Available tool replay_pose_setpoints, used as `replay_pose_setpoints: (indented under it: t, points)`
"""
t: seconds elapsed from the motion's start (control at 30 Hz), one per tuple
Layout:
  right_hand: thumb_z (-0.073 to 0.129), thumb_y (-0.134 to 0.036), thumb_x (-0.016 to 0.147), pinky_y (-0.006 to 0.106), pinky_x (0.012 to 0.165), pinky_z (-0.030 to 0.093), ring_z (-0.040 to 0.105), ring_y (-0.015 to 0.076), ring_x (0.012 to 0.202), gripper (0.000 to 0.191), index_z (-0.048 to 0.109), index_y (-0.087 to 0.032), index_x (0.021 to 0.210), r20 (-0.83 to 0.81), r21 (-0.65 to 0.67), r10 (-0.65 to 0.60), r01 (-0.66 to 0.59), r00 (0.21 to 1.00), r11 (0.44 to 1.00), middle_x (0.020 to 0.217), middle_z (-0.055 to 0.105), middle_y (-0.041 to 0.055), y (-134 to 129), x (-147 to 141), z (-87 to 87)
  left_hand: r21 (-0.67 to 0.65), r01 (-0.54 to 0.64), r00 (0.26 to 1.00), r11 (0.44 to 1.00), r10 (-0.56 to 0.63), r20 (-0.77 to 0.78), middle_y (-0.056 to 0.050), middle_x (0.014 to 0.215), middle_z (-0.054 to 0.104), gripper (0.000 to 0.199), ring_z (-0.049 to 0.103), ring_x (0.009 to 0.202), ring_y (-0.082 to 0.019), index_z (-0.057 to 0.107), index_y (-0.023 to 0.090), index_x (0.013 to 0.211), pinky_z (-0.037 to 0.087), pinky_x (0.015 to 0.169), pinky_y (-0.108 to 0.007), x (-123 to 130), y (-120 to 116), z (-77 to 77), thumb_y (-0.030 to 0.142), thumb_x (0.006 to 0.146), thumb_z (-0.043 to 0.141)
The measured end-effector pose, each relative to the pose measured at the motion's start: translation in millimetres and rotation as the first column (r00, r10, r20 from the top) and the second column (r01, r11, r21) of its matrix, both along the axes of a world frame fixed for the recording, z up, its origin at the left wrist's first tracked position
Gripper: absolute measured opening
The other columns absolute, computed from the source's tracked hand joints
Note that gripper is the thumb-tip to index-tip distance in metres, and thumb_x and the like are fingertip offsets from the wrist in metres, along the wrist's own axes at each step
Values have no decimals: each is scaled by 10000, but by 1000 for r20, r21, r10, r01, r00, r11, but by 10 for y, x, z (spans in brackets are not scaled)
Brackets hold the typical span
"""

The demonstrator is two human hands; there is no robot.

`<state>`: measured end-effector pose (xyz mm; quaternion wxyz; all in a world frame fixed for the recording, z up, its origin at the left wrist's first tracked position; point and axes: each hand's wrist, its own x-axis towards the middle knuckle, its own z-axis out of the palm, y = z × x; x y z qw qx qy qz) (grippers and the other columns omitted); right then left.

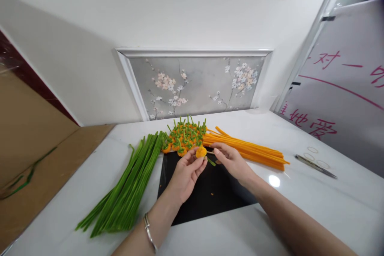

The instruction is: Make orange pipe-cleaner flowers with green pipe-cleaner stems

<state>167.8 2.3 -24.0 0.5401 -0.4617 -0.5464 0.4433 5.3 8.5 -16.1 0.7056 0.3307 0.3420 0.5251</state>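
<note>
Over a black mat (207, 196), my left hand (189, 170) pinches a small orange fuzzy ball (201, 152). My right hand (232, 162) is just to its right, its fingers closed on a thin light stick (210, 153) that reaches to the ball. A short green stem (211, 161) shows below the stick, between the hands. Behind the hands sits a pile of small orange balls with green tops and stems (186, 136).
Green fuzzy stems (129, 188) lie in a bundle at the left, orange ones (252, 150) at the right. Farther right are tweezers (316, 166) and several thin rings (312, 150) on the white table (300, 204). Cardboard (45, 172) borders the left side.
</note>
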Motion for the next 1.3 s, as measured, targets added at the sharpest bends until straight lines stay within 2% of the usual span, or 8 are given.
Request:
replay_pose_setpoints:
  t: [0.13,0.27,0.47,0.6,0.8,0.97,1.13,1.3]
  points:
    - [635,-507,764,232,554,510,631,131,669,402,647,-150,949,-50,-136,161,-166,986,977,772,663,33,-12,-49,-31,-113,-51,984,992,69,163,-30,892,683,243,679,824,-113,681,133,901,557,819,-212,-42,52,11,-51,768,595]
    - [645,-477,747,192,459,440,534,74,486,333,620,-145,748,-49,-162,170,-175,984,971,608,597,-21,-28,-109,-60,-127,-25,988,992,44,151,-25,835,676,179,680,774,-116,660,153,916,574,755,-225,-60,70,-25,19,806,617]
    - [619,-424,763,184,429,410,520,74,462,290,581,-154,664,-80,-166,77,-89,994,982,570,592,-16,-45,-134,15,-77,52,998,996,-50,29,-50,972,688,255,676,866,-154,639,196,1011,560,768,-273,-53,3,-60,128,775,708]
    - [617,-442,769,196,455,429,557,94,514,299,599,-153,695,-116,-150,105,-122,988,981,613,625,6,-48,-175,11,-78,180,984,981,-180,7,-47,784,687,154,656,699,-120,690,115,877,536,736,-245,-8,-32,-36,166,744,747]
    - [552,-479,838,205,472,416,568,104,542,331,588,-166,737,-56,-55,169,-172,984,984,651,622,5,-58,-245,-110,-99,46,997,994,-39,66,-33,754,686,172,619,611,-106,702,107,803,505,559,-223,62,59,-6,199,687,790]
    - [528,-514,850,221,489,416,543,101,504,363,528,-185,698,-97,-33,189,-193,977,981,610,606,-9,-23,-276,-154,-166,69,995,984,-56,83,27,607,612,236,511,409,-74,677,126,824,378,355,-201,188,130,-38,244,661,800]
    - [550,-584,804,202,430,348,522,102,477,415,508,-185,694,-158,-97,147,-163,976,982,583,591,-9,29,-289,-173,-303,38,989,952,7,147,20,700,651,241,538,452,-59,663,146,843,365,354,-176,269,174,-78,229,665,801]
    - [600,-592,764,199,430,333,519,111,516,420,539,-182,700,-207,-147,118,-150,971,978,605,588,-5,23,-301,-190,-298,46,979,953,16,203,-1,750,668,280,555,518,-60,683,139,828,395,422,-166,241,193,-155,237,617,838]
